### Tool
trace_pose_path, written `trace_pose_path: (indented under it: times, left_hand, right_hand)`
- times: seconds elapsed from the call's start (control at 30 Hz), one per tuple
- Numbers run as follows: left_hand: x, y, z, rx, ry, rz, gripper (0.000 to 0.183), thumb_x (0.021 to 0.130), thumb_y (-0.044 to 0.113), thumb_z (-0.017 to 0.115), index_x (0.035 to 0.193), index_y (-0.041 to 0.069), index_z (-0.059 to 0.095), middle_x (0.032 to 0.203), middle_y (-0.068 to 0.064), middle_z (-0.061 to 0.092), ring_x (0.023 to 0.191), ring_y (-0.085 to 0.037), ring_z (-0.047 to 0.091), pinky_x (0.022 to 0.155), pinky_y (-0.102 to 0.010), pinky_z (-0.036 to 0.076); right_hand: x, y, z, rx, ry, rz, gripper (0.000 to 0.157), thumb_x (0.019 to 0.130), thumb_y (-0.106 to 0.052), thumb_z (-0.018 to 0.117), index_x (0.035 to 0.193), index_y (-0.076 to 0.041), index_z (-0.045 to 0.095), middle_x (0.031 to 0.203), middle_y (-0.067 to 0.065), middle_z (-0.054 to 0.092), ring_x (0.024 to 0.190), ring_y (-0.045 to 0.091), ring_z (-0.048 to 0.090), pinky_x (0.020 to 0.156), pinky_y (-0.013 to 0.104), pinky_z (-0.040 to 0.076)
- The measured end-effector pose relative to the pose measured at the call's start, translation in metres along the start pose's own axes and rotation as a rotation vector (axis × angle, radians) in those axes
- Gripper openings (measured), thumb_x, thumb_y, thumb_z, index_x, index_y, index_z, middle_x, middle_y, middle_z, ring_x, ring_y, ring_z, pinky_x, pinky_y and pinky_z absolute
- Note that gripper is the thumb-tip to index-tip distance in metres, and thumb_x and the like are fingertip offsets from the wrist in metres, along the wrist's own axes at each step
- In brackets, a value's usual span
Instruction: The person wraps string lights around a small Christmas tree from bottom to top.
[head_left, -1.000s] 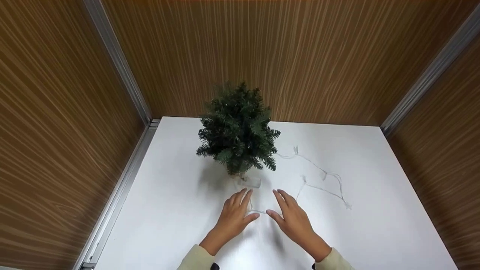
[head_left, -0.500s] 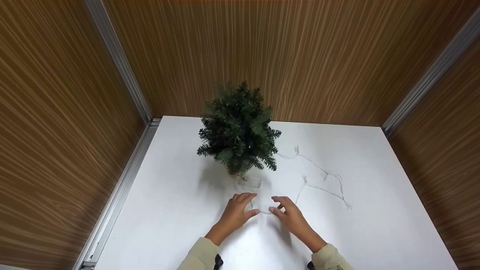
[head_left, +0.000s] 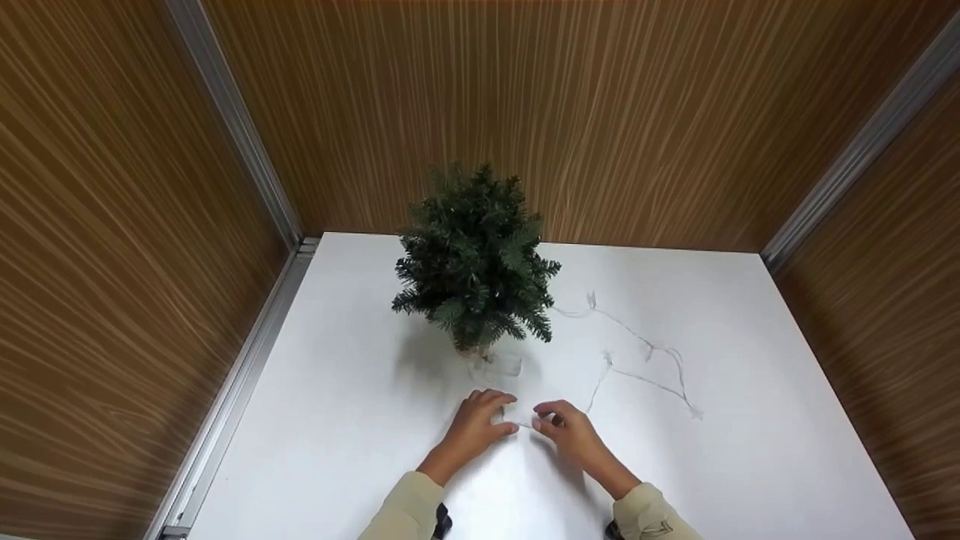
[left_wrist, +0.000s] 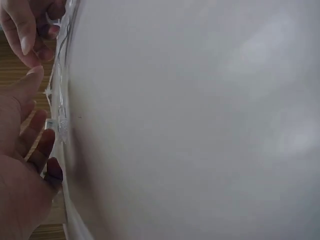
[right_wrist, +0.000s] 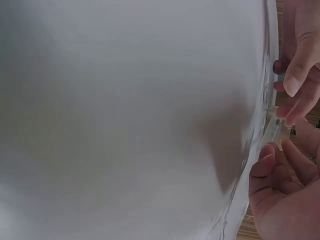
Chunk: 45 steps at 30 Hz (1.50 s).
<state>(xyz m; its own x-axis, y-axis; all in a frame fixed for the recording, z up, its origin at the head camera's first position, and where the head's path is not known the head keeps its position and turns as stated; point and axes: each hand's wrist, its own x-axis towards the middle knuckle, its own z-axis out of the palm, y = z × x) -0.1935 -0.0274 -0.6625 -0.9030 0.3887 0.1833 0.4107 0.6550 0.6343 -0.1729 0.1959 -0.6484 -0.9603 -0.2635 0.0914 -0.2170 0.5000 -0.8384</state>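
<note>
A thin string of lights [head_left: 646,379] with clear star-shaped pieces lies on the white table [head_left: 315,390]. Part of its wire runs between the two hands in the head view. My left hand [head_left: 475,424] is over the near part of the wire, thumb and fingers bent and apart. Opposite it, my right hand [head_left: 574,435] hovers with loosely curled fingers, thumb and forefinger close but apart. Neither hand visibly grips the wire. Beyond the hands stands a small green artificial Christmas tree [head_left: 476,262], with a clear rectangular piece [head_left: 504,365] beside its base.
Wood-grain panels [head_left: 480,112] enclose the table at the back and both sides. Metal rails [head_left: 240,142] run along the corners. The far wire passes behind the tree's right side.
My fingers have bent from nearly straight, and both hands have lowered slightly. My right hand has shifted a little left, toward my left hand. The tree stays in place.
</note>
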Motion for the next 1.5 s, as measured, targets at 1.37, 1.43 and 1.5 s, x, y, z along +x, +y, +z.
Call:
trace_pose_path:
  times: [1.37,1.43,1.5]
  left_hand:
    - [0.001,-0.023,0.004,-0.137,0.013,0.042,0.019,0.087,0.015,0.078,0.106,0.012,0.075,0.107,-0.001,0.068,0.101,-0.017,0.052,0.091,-0.03,0.043]
    - [0.001,-0.023,0.004,-0.131,0.004,0.033,0.019,0.086,0.017,0.079,0.105,0.014,0.076,0.106,0.0,0.067,0.1,-0.015,0.052,0.09,-0.03,0.043]
    - [0.0,-0.022,0.003,-0.135,-0.01,0.012,0.018,0.086,0.019,0.079,0.104,0.015,0.076,0.105,0.002,0.066,0.1,-0.013,0.05,0.09,-0.029,0.043]
  right_hand:
    - [0.002,0.007,0.012,-0.226,0.01,0.03,0.013,0.086,0.003,0.07,0.085,-0.009,0.072,0.083,-0.003,0.062,0.079,0.013,0.06,0.071,0.028,0.052]
    - [0.002,0.008,0.011,-0.197,0.011,0.052,0.011,0.087,0.002,0.069,0.087,-0.009,0.072,0.084,-0.002,0.063,0.08,0.013,0.06,0.072,0.028,0.052]
    - [0.001,0.008,0.009,-0.154,0.013,0.076,0.009,0.089,0.001,0.069,0.089,-0.008,0.071,0.087,0.0,0.064,0.083,0.014,0.06,0.074,0.028,0.052]
